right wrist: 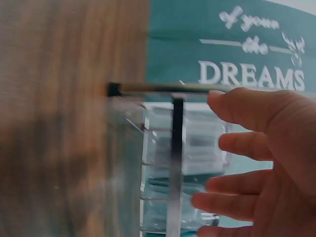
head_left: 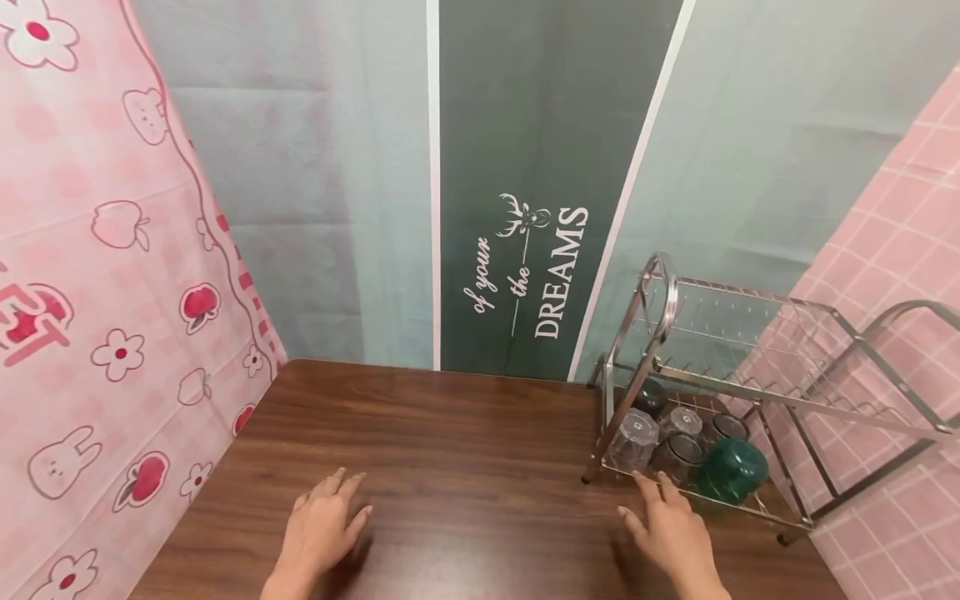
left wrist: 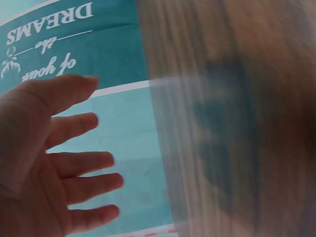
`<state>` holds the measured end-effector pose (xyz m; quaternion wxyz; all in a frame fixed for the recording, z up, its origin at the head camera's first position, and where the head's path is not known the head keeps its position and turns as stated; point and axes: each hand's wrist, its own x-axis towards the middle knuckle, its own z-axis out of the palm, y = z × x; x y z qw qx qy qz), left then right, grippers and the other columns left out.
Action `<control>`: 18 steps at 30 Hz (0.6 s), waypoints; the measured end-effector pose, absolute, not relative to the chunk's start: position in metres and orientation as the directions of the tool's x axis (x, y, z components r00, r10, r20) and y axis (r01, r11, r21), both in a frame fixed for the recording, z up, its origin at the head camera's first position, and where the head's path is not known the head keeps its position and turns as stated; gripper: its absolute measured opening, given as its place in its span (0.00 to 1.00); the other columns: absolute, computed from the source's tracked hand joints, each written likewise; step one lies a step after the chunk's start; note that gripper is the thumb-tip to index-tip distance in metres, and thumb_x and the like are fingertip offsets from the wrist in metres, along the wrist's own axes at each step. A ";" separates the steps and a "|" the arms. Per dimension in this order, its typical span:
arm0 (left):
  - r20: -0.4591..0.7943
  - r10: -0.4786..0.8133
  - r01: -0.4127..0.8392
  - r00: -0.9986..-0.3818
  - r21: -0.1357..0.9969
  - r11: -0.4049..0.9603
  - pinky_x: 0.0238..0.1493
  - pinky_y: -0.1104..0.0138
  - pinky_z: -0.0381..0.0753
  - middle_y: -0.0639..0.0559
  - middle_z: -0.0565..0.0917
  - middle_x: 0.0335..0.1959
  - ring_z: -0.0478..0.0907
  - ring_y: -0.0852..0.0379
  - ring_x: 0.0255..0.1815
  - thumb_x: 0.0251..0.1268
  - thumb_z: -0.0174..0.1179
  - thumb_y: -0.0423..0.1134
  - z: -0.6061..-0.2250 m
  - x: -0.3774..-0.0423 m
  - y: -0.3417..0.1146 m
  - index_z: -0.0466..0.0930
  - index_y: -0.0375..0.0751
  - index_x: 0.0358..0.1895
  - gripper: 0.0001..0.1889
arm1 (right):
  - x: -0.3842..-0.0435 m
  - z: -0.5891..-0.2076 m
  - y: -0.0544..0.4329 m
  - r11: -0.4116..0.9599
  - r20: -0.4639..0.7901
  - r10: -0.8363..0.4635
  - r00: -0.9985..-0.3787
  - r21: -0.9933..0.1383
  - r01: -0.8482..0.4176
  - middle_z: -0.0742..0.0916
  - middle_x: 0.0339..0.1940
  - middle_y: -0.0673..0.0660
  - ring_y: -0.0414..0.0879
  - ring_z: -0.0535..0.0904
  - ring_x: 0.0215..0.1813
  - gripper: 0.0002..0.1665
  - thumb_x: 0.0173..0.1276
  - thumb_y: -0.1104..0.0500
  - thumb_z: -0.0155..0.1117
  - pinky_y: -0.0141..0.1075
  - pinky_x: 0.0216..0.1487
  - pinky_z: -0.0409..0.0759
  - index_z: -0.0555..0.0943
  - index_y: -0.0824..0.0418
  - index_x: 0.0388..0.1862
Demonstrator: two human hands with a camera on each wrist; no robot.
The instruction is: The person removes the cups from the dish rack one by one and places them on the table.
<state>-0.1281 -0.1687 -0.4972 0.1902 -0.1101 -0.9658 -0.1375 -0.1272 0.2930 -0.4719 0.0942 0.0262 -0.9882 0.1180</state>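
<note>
Over the left half of the wooden table [head_left: 465, 467], my left hand [head_left: 318, 525] hovers with fingers spread and holds nothing. In the left wrist view, that hand [left wrist: 39, 163] has its fingers apart and no object near it. My right hand [head_left: 671, 533] is in front of a two-tier metal rack [head_left: 670, 308], fingers extended and holding nothing. Upside-down glasses fill part of its lower shelf: a green glass [head_left: 735, 468], a clear faceted glass [head_left: 636, 433], a dark glass [head_left: 648, 398] and several more. The right wrist view shows my right hand [right wrist: 266, 168] beside the rack's bar [right wrist: 175, 163]; contact is unclear.
The rack's upper shelf [head_left: 757, 387] has wire slots. Behind the table hangs a grey-green cloth [head_left: 517, 125] with white lettering. A pink patterned cloth [head_left: 112, 275] borders the left, and a pink checked one [head_left: 892, 275] stands behind the rack on the right.
</note>
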 end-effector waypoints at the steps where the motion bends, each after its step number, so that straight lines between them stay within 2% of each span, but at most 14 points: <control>1: 0.384 0.163 0.267 -0.909 0.237 0.934 0.43 0.43 0.71 0.33 0.77 0.49 0.75 0.37 0.49 0.49 0.68 0.45 -0.496 -0.129 -0.168 0.80 0.38 0.49 0.23 | -0.128 -0.471 0.295 0.966 0.166 -0.024 -0.986 -0.249 -0.065 0.69 0.55 0.82 0.77 0.69 0.51 0.36 0.57 0.50 0.67 0.65 0.36 0.70 0.71 0.68 0.59; 6: 0.296 0.165 0.257 -0.941 0.304 0.917 0.45 0.41 0.70 0.30 0.76 0.51 0.73 0.36 0.52 0.50 0.68 0.46 -0.490 -0.134 -0.166 0.79 0.38 0.51 0.25 | -0.133 -0.466 0.307 0.944 0.063 -0.011 -0.998 -0.330 -0.031 0.67 0.56 0.84 0.78 0.66 0.53 0.38 0.61 0.49 0.64 0.65 0.40 0.69 0.67 0.71 0.62; 11: 0.218 0.175 0.245 -0.960 0.354 0.903 0.44 0.40 0.69 0.31 0.76 0.51 0.73 0.35 0.52 0.52 0.67 0.47 -0.485 -0.140 -0.160 0.77 0.37 0.53 0.26 | -0.138 -0.459 0.314 0.931 0.020 -0.035 -0.999 -0.364 -0.040 0.69 0.54 0.82 0.77 0.66 0.54 0.38 0.62 0.49 0.64 0.64 0.44 0.68 0.67 0.73 0.62; 18: 0.297 0.219 0.317 -0.929 0.341 0.885 0.42 0.43 0.73 0.35 0.78 0.50 0.75 0.38 0.50 0.52 0.67 0.45 -0.485 -0.147 -0.145 0.79 0.38 0.50 0.23 | -0.155 -0.441 0.316 0.932 0.005 -0.075 -0.997 -0.356 -0.072 0.71 0.53 0.81 0.76 0.67 0.53 0.39 0.61 0.47 0.64 0.62 0.45 0.68 0.68 0.75 0.60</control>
